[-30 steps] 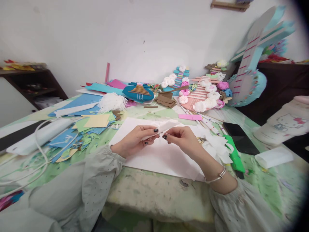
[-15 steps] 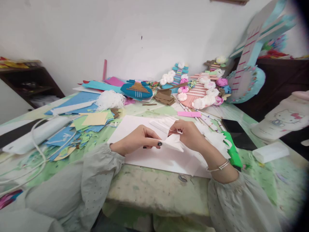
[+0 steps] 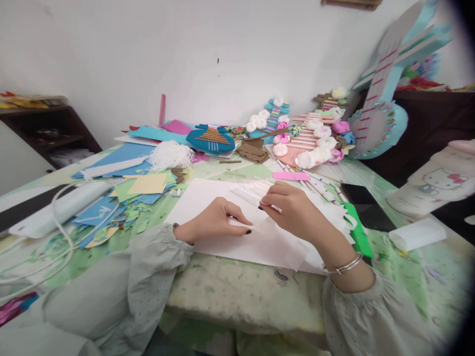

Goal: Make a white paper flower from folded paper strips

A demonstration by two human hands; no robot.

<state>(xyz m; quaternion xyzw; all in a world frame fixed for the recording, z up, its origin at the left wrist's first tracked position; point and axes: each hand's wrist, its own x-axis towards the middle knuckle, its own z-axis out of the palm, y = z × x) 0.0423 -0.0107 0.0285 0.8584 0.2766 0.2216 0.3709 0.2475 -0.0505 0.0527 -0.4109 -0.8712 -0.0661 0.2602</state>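
Note:
Low over a white sheet (image 3: 208,195), my left hand (image 3: 218,220) is closed, its thumb and fingers pinching a folded white paper piece (image 3: 237,222) that is mostly covered by them. My right hand (image 3: 287,205) hovers a little to the right, thumb and fingertips drawn together near the white paper strips (image 3: 245,195) that lie on the sheet. Whatever sits between those right fingertips is too small or too pale to make out. The two hands are apart.
Paper scraps (image 3: 144,183) and white string (image 3: 170,155) lie to the left. A blue paper instrument (image 3: 210,140) stands at the back. On the right are a green packet (image 3: 356,230), a phone (image 3: 365,205), a white cup (image 3: 432,180) and several markers (image 3: 319,185).
The flared white paper between my hands is now mostly hidden in my left hand. My right hand has moved away from it, its fingers now pointing left.

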